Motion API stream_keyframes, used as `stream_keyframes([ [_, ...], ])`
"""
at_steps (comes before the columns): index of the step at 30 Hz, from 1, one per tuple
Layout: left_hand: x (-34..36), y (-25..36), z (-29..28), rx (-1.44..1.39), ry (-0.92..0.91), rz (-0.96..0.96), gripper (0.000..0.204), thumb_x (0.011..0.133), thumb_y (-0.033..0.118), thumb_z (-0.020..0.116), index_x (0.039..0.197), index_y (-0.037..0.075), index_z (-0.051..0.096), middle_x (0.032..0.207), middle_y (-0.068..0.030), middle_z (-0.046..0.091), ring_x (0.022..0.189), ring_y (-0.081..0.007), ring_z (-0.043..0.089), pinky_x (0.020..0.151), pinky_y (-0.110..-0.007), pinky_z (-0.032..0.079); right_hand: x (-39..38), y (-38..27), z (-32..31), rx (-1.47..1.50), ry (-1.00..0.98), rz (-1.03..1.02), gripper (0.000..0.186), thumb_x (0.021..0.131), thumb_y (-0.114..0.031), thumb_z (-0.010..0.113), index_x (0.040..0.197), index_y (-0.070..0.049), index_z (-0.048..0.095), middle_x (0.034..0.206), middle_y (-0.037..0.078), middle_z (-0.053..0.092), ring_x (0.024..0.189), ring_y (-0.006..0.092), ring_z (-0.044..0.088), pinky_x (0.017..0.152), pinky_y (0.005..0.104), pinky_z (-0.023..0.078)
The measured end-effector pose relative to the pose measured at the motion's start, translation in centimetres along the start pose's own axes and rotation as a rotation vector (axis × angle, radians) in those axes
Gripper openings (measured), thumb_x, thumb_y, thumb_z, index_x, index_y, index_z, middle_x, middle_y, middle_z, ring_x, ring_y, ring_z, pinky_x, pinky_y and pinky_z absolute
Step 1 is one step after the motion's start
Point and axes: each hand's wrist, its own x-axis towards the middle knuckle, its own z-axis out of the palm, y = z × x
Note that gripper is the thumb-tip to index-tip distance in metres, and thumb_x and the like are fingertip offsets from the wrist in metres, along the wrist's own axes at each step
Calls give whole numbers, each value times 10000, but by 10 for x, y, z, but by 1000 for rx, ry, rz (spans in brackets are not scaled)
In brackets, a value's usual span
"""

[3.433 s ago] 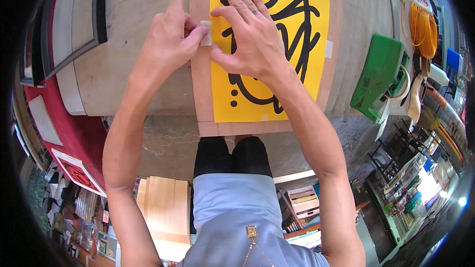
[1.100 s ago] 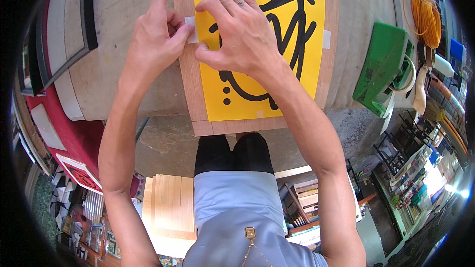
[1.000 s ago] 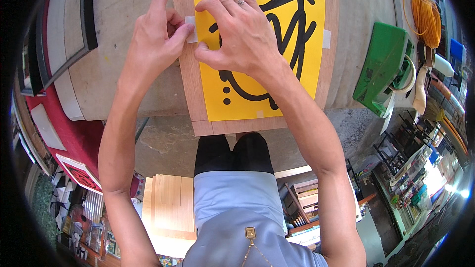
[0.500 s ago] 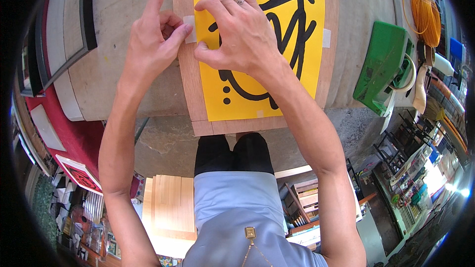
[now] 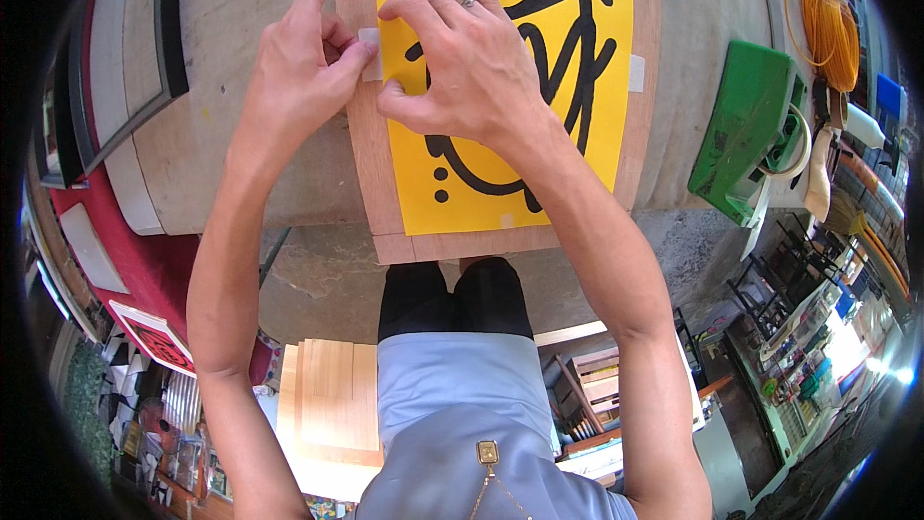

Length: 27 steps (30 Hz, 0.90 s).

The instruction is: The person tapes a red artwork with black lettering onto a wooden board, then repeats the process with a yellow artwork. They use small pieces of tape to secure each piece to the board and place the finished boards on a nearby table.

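A yellow sheet with bold black strokes (image 5: 577, 96) lies on a wooden board (image 5: 375, 183) on a grey concrete table (image 5: 241, 135). My right hand (image 5: 462, 48) presses flat on the sheet's left part, fingers spread. My left hand (image 5: 303, 63) pinches a small strip of pale tape (image 5: 370, 50) at the sheet's left edge, where sheet meets board. Another tape piece (image 5: 636, 73) sits on the sheet's right edge.
A green case (image 5: 746, 125) and a roll of tape (image 5: 794, 140) lie right of the board, with an orange cord coil (image 5: 828, 24) beyond. A dark-framed panel (image 5: 144, 39) rests at the left. A stack of wooden boards (image 5: 327, 404) stands below by my legs.
My left hand's fingers have curled a little, keeping the tape strip at the sheet's left edge. My right hand has stayed pressed on the sheet.
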Motion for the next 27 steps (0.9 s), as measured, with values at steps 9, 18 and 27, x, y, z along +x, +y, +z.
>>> stream_keyframes([
  [9,8,-3,-4,-33,-56,-77,393,846,108,706,1210,79,561,687,-66,645,627,-145,636,611,-278,515,-2,0,2,8,17,4,511,720,-411,659,1134,-111,645,1480,244,472,1428,357,399,1224,450,232],
  [18,5,3,-3,37,-29,-37,410,844,96,686,1231,83,551,686,-71,644,620,-156,642,625,-274,529,-1,0,3,-16,12,1,522,722,-424,650,1138,-109,651,1480,238,474,1429,355,398,1223,449,236],
  [27,3,4,-1,100,-28,-7,451,848,98,677,1271,99,520,696,-74,635,640,-161,651,627,-266,538,-3,1,6,-17,16,5,532,727,-435,643,1148,-109,662,1483,235,472,1427,354,401,1223,451,237],
])
